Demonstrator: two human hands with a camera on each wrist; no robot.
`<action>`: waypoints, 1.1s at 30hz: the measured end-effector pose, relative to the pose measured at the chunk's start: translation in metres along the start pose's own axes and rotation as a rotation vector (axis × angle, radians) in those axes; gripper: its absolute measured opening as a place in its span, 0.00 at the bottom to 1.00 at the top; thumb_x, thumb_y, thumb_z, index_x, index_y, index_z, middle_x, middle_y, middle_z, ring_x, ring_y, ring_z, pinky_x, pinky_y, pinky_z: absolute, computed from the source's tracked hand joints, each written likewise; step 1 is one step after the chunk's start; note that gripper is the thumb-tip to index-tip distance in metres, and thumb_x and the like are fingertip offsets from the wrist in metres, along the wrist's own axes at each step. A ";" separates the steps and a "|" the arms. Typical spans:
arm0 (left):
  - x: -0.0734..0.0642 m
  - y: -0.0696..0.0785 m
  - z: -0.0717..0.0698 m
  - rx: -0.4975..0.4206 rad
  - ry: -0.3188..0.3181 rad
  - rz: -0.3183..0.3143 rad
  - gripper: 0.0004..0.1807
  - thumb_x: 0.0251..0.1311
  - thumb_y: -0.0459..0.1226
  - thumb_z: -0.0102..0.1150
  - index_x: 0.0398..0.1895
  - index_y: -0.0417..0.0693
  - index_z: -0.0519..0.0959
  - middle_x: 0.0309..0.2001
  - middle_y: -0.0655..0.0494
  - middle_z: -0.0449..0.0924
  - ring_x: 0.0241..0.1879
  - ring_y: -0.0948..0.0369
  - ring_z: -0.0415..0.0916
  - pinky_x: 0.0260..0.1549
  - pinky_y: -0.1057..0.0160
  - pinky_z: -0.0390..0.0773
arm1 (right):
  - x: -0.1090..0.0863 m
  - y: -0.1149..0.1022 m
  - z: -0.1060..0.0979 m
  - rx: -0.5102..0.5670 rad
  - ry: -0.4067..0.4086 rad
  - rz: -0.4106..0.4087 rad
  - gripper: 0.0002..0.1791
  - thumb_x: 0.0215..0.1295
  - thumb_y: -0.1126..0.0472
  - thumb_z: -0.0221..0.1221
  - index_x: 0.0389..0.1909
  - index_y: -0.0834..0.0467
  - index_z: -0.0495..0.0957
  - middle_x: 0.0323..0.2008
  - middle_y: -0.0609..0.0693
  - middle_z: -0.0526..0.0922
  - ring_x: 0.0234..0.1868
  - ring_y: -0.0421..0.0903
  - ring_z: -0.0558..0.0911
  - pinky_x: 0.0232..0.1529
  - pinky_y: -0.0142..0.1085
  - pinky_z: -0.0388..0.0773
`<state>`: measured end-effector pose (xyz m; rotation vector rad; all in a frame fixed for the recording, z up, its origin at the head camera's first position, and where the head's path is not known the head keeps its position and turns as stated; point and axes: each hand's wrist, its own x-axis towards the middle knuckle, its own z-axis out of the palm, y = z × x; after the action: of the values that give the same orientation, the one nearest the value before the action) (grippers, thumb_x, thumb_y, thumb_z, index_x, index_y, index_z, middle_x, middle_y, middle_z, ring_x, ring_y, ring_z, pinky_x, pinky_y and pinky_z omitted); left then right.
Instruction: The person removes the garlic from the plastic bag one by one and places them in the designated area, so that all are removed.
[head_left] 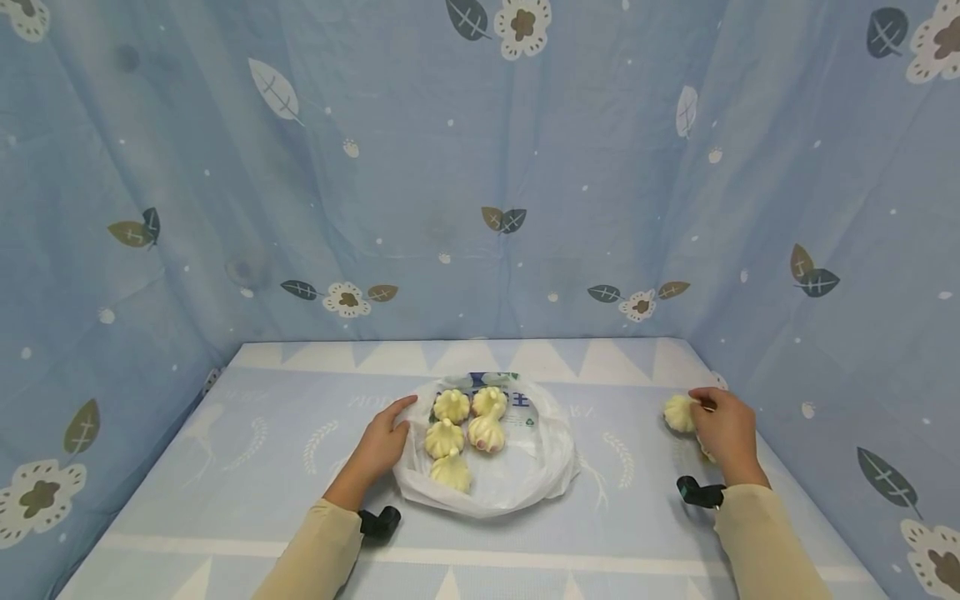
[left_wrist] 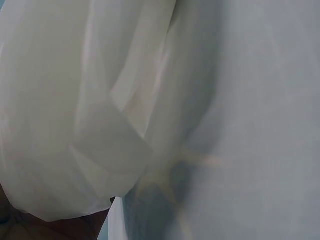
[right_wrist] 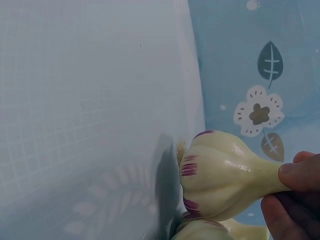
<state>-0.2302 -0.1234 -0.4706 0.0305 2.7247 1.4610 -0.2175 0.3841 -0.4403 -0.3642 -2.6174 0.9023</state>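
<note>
A white plastic bag [head_left: 525, 492] lies with its mouth spread wide, and several garlic bulbs [head_left: 444, 437] sit inside, toward its left half. My left hand [head_left: 377, 446] holds the bag's left rim; in the left wrist view white plastic [left_wrist: 90, 110] hides most of its fingers. Over at the table's right side, my right hand [head_left: 726, 429] pinches a garlic bulb [right_wrist: 225, 175] by its stem between thumb and finger. The bulb is pale with purple streaks and lies on its side, roots pointing away from the hand. Another garlic bulb [right_wrist: 202, 231] shows just below it.
The table [head_left: 262, 500] wears a pale blue and white patterned cover. Blue curtains [head_left: 420, 167] with leaves and flowers enclose its back and sides, the right one close beside my right hand. Each wrist carries a black camera mount [head_left: 381, 523].
</note>
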 end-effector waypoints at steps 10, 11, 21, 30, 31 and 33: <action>-0.001 -0.002 -0.001 0.013 0.002 0.012 0.27 0.70 0.33 0.41 0.73 0.53 0.62 0.74 0.42 0.57 0.74 0.42 0.51 0.69 0.38 0.55 | 0.000 0.003 0.000 -0.021 -0.015 -0.010 0.17 0.68 0.62 0.51 0.53 0.63 0.78 0.51 0.66 0.80 0.51 0.61 0.77 0.46 0.52 0.75; -0.001 -0.002 -0.001 0.013 0.003 0.012 0.27 0.70 0.33 0.41 0.73 0.53 0.62 0.74 0.42 0.57 0.74 0.43 0.51 0.69 0.38 0.55 | 0.001 0.003 0.000 -0.022 -0.017 -0.013 0.17 0.68 0.62 0.50 0.53 0.63 0.78 0.51 0.66 0.80 0.51 0.61 0.77 0.46 0.52 0.75; -0.003 0.001 -0.002 0.007 0.006 -0.001 0.27 0.70 0.33 0.41 0.72 0.52 0.63 0.74 0.42 0.57 0.74 0.42 0.51 0.70 0.39 0.54 | 0.001 0.008 0.001 -0.042 -0.001 -0.046 0.17 0.68 0.62 0.50 0.53 0.65 0.78 0.49 0.67 0.80 0.50 0.63 0.77 0.47 0.55 0.74; -0.001 -0.001 -0.002 -0.002 -0.004 0.006 0.27 0.71 0.33 0.41 0.73 0.54 0.62 0.74 0.43 0.56 0.74 0.43 0.50 0.70 0.38 0.54 | 0.001 0.010 -0.001 -0.064 -0.008 -0.067 0.17 0.68 0.63 0.50 0.52 0.65 0.78 0.49 0.67 0.79 0.49 0.63 0.76 0.47 0.56 0.74; -0.001 -0.001 -0.002 -0.003 -0.005 0.005 0.27 0.71 0.34 0.41 0.73 0.54 0.62 0.74 0.43 0.56 0.74 0.43 0.50 0.70 0.38 0.54 | 0.001 0.009 -0.001 -0.067 -0.009 -0.072 0.17 0.68 0.63 0.50 0.52 0.65 0.78 0.49 0.67 0.79 0.49 0.63 0.76 0.47 0.56 0.74; -0.001 -0.001 -0.002 -0.004 -0.008 0.005 0.27 0.71 0.34 0.41 0.73 0.54 0.62 0.74 0.42 0.56 0.74 0.43 0.50 0.70 0.38 0.54 | 0.001 0.009 -0.002 -0.077 -0.014 -0.078 0.17 0.68 0.63 0.50 0.53 0.66 0.78 0.49 0.67 0.78 0.48 0.63 0.76 0.46 0.56 0.74</action>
<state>-0.2289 -0.1258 -0.4702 0.0428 2.7172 1.4640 -0.2162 0.3924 -0.4441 -0.2742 -2.6650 0.7838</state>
